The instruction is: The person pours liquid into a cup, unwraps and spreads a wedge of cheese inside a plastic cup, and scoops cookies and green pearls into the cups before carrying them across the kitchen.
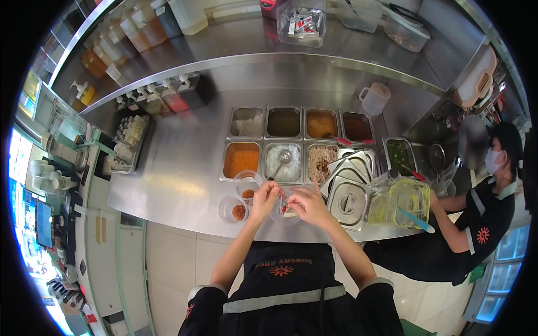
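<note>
My left hand (266, 200) and my right hand (309, 203) come close together above a clear plastic cup (280, 217) near the counter's front edge. Between the fingertips of both hands is a small thing with red on it, too small to name. Two more clear cups (227, 209) (245, 175) stand left of my left hand, with a reddish-brown food in them. Beyond the hands, a ladle (285, 157) rests in a steel pan of white translucent pieces (290, 167). A pan of light brown pieces (319, 158) lies just past my right hand.
Steel pan lids (349, 202) are stacked right of my right hand, beside a large clear container (388, 206) with yellow-green residue. A co-worker (479, 210) in a mask reaches to it. Pump bottles (172, 97) stand back left; an overhead shelf (252, 46) spans the far side.
</note>
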`<state>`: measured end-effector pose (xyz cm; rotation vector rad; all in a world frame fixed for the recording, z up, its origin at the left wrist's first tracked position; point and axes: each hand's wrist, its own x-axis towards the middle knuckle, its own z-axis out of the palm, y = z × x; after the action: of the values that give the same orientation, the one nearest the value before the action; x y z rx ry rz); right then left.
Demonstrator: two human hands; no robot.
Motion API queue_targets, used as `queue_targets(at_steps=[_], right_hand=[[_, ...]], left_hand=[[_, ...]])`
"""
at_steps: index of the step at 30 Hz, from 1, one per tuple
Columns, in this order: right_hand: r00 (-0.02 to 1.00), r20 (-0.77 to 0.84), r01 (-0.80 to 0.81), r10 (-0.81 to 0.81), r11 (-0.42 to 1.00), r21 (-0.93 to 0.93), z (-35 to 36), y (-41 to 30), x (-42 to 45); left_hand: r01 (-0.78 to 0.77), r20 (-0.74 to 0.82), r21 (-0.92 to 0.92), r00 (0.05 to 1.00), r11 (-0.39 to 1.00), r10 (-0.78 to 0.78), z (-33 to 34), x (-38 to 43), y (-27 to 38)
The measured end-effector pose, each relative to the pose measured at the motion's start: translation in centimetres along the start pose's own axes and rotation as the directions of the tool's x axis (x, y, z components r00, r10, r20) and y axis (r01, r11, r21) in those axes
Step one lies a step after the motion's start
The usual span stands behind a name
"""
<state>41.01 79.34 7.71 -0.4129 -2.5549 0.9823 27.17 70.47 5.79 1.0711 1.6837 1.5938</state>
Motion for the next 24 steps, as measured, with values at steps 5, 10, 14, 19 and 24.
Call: queue_targets(at_steps=[5,10,14,19,24], right_hand=[[0.995,-0.070,0.067,-0.073,0.995,-0.076,0.5,-0.1,-0.6],[0.988,-0.152,-0.015,0.030,0.995,0.099,-0.1,-0.1,0.0],[0.941,-0.140,-0.147,0.309,0.744,0.652,-2.2,0.0,0.3],[0.941,-0.259,0.063,0.217,0.641,0.765,-10.8,-0.4,4.9],[0.932,-0.346,0.097,0.105,0.849,0.520,-23.6,-0.9,11.2]], left_hand=[[0.040,-0.027,-0.162,0.999,0.986,-0.045,0.0,-1.2,0.1],[0.040,0.001,-0.174,0.999,0.984,-0.040,-0.7,-0.8,-0.1],[-0.096,-0.043,-0.117,0.995,0.989,0.091,-0.3,-1.5,-0.8],[-0.051,-0.054,-0.131,0.998,0.990,0.044,-0.9,-4.8,-0.6],[0.043,-0.140,0.122,0.990,0.992,-0.025,0.4,-7.4,0.5]])
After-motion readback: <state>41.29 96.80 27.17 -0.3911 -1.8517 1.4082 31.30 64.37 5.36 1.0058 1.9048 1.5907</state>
